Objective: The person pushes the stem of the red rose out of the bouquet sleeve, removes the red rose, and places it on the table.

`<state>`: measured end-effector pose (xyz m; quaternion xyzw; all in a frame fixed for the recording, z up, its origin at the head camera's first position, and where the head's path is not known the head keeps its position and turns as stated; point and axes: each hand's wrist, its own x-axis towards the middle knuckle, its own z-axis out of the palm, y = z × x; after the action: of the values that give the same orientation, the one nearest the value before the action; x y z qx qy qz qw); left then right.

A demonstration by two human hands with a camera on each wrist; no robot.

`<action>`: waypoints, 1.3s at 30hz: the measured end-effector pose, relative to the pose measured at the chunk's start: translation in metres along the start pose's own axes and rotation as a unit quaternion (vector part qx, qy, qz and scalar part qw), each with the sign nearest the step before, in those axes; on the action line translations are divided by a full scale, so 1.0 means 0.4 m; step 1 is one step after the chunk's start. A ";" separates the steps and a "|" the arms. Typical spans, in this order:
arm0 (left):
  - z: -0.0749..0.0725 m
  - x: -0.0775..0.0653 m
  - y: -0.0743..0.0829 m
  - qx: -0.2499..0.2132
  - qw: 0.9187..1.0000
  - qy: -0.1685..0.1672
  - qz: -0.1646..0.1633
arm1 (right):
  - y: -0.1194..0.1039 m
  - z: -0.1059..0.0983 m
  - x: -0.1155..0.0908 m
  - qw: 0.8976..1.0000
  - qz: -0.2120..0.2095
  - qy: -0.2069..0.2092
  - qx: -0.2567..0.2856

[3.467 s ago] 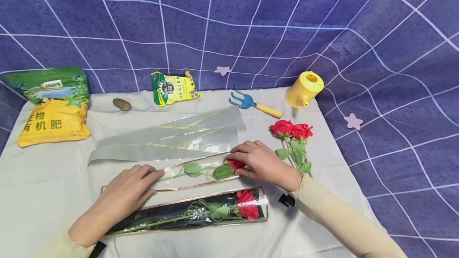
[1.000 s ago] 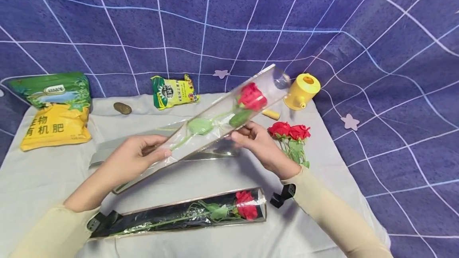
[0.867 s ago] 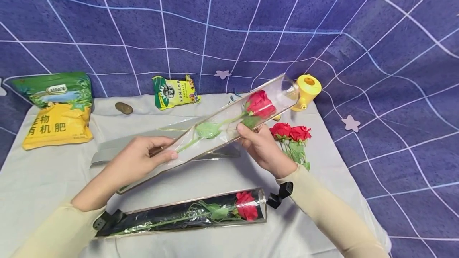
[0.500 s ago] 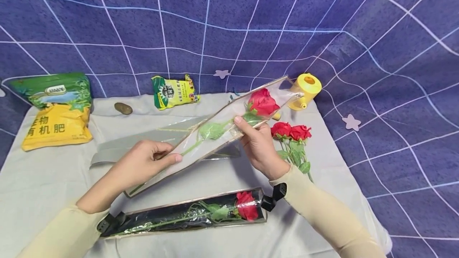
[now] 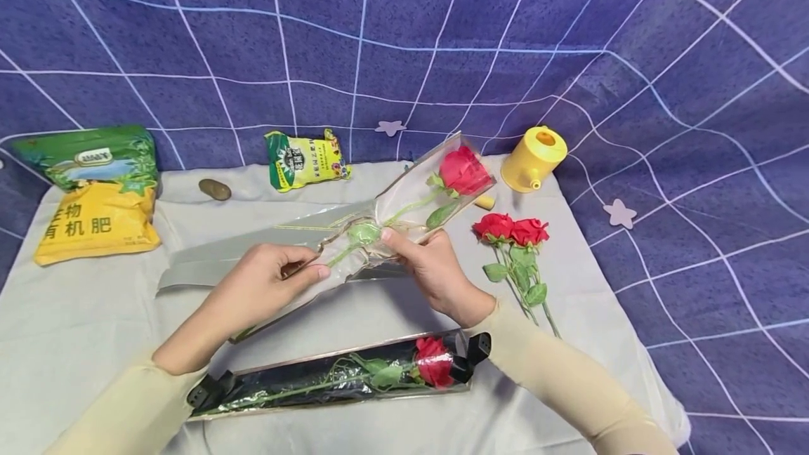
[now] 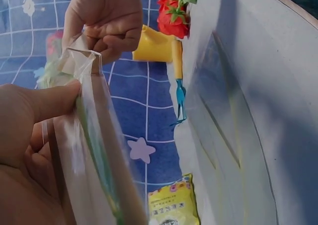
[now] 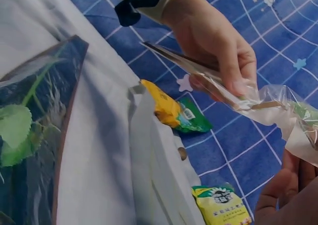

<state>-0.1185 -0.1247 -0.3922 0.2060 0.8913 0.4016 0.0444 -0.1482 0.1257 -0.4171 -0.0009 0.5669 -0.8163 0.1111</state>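
1. The left hand (image 5: 262, 283) grips the lower part of a white-backed flower bag (image 5: 344, 276), its thumb laid along the front face and its fingers curled behind; in the left wrist view the thumb presses beside the green stem inside.
2. The right hand (image 5: 436, 272) pinches the same bag farther up, thumb on the front near a leaf, the other fingers folded underneath.
3. Between the hands the bag is creased and bent, its film bunched by the right thumb; beyond that thumb it spreads smoother round a single red rose (image 5: 464, 170).
4. The bag is held above the desk (image 5: 588, 343), slanting from lower left to upper right in the head view, partly in front of the grey wrapping sheets (image 5: 211, 258).
5. The forearms reach in from the two lower corners and converge on the bag; each wears a beige cuff and a black wrist device.
6. Nearer the person, a black-backed flower bag (image 5: 310, 381) with another red rose lies on the desk, below both hands.
7. Just right of the right hand lie two loose roses (image 5: 512, 230); the yellow watering can (image 5: 534, 160) stands behind them.
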 end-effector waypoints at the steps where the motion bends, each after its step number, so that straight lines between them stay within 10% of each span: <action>1: 0.000 0.000 0.001 -0.001 1.000 0.000 0.001 | 0.002 0.002 -0.001 1.000 0.001 -0.002 -0.004; 39: -0.044 -0.040 -0.039 0.002 1.000 -0.012 -0.010 | -0.062 -0.047 0.032 0.991 -0.067 0.030 0.115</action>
<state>-0.1135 -0.1527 -0.3932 0.2023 0.8933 0.3971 0.0586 -0.1675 0.1492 -0.4024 -0.0020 0.4710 -0.8813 0.0386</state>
